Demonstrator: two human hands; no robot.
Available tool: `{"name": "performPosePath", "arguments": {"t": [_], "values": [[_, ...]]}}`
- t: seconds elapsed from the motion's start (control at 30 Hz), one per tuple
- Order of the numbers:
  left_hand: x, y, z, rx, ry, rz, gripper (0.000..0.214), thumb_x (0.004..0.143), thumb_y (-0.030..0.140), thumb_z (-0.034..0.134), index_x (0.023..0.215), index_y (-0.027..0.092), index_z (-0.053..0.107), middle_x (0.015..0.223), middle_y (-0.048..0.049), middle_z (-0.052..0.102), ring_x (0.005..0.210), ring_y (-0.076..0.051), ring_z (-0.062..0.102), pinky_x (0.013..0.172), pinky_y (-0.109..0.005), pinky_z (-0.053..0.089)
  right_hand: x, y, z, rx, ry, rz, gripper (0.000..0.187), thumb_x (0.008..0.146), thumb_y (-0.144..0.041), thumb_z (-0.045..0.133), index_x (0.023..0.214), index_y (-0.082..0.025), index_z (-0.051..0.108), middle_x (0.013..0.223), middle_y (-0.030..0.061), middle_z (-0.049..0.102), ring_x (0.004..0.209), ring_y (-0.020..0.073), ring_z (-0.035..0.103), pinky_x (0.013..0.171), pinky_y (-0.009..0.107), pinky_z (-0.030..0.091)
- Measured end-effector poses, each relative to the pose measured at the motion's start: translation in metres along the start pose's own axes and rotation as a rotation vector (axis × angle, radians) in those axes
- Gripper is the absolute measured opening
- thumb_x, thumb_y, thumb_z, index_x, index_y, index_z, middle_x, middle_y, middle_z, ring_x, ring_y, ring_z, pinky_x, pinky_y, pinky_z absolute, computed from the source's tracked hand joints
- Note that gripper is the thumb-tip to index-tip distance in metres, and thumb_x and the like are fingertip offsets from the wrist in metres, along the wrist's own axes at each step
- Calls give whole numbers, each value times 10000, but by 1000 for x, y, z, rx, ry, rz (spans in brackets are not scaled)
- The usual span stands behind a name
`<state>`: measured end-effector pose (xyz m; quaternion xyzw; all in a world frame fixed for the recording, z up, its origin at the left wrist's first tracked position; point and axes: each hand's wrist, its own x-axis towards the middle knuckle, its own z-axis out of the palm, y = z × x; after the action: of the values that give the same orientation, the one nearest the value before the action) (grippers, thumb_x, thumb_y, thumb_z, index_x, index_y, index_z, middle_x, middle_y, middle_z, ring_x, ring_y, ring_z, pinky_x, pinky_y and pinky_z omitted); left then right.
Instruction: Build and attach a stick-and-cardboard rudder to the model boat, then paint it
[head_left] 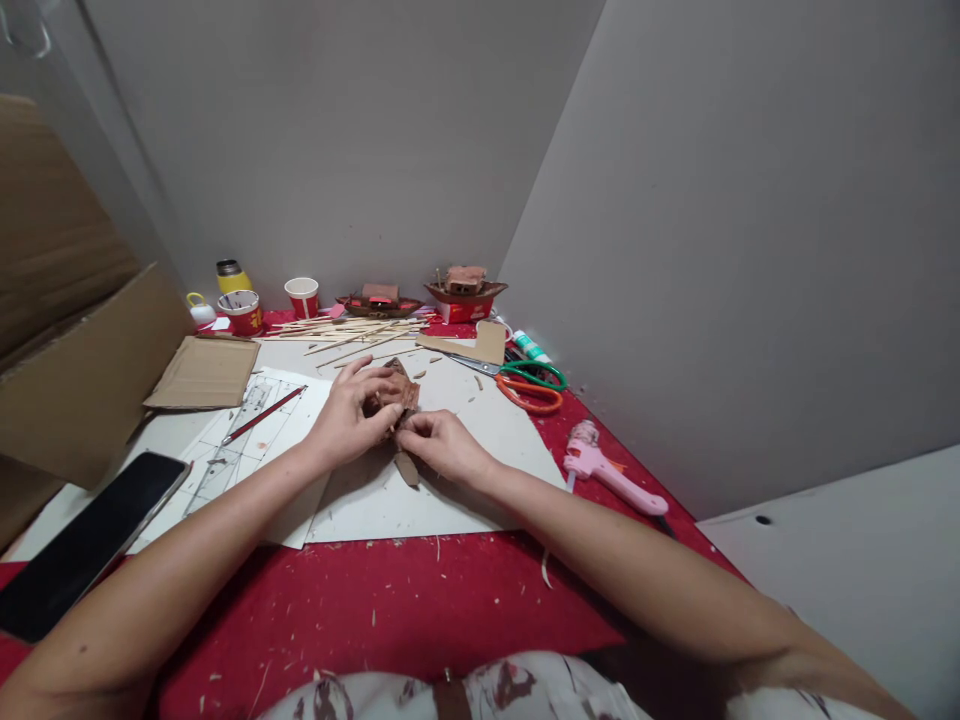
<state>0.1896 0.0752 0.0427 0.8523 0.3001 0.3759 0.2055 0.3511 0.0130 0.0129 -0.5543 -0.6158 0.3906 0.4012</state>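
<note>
A small brown model boat (406, 468) rests on the white paper in the middle of the table, its near tip pointing toward me. My left hand (358, 412) curls around its far left side, with fingers over the reddish-brown roof (405, 392). From the right, my right hand (442, 445) has thumb and fingertips pinched together at the boat's side, just below the roof. Whether a small piece sits between those right fingertips is hidden. Much of the hull lies under both hands.
Green-and-orange-handled scissors (529, 385) and a pink glue gun (611, 470) lie at right. Thin sticks (352, 330) and two finished model boats (465, 285) are behind. A phone (90, 540), pencil (264, 415), ruler (225, 450) and cardboard box (82, 370) occupy the left.
</note>
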Motion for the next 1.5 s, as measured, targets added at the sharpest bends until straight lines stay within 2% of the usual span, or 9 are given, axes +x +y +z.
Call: {"name": "performPosePath", "arguments": {"t": [0.2,0.33,0.47,0.77,1.0,1.1,1.23,1.37,1.5], "values": [[3,-1,-7,-233,156,-217,193,731,280,670,891,184,718,1108,-97,715,1229,-294,525,1093,-462,351,-6,-6,-6,13,-36,34,234,780,-299,570,592,-162,583,488,-34,472,472,89,374,473,232,283],[2,-4,-4,-316,210,-327,214,756,303,637,902,159,698,1038,-101,724,1036,-260,640,986,-412,449,-7,-5,-9,3,-17,57,175,757,-243,586,618,-143,622,532,-15,523,494,92,409,483,232,302],[0,-8,-1,-394,230,-432,266,745,321,646,933,140,696,985,-104,736,929,-246,667,858,-374,509,-4,-3,-7,1,2,66,132,739,-225,616,656,-133,659,598,7,579,540,102,460,518,237,340],[1,-1,-1,-508,259,-504,236,681,301,689,853,140,701,861,-73,734,770,-198,655,742,-321,522,-2,-10,-2,43,-17,63,128,688,-153,618,560,-145,620,547,-18,544,542,95,447,535,235,331],[5,0,-11,-512,340,-486,243,702,351,675,856,163,683,892,-49,713,837,-179,637,783,-283,500,-16,-18,-3,192,-38,141,149,693,-279,657,624,-155,614,493,-47,504,452,71,385,454,221,289],[4,8,-17,-529,277,-517,217,693,353,682,809,169,668,795,-35,697,718,-163,620,628,-254,487,-21,-19,-2,275,-65,180,204,699,-357,659,663,-163,609,451,-64,473,404,68,368,418,215,277],[-4,21,-18,-581,57,-608,254,653,359,730,785,149,674,642,-31,674,499,-128,546,440,-223,385,-24,-18,3,341,-55,189,237,690,-396,661,675,-166,604,461,-66,470,400,68,371,405,212,276],[-15,25,-13,-674,-88,-696,292,622,347,780,795,149,654,543,14,609,427,-91,476,421,-202,330,-24,-18,8,349,-37,173,234,683,-385,667,672,-162,597,476,-69,459,400,61,349,396,211,254],[-19,25,-13,-773,-126,-733,302,576,318,816,744,156,625,545,31,587,428,-66,434,440,-197,296,-25,-20,9,310,-43,137,225,705,-377,663,674,-163,599,469,-70,452,400,66,357,402,213,271]]}}
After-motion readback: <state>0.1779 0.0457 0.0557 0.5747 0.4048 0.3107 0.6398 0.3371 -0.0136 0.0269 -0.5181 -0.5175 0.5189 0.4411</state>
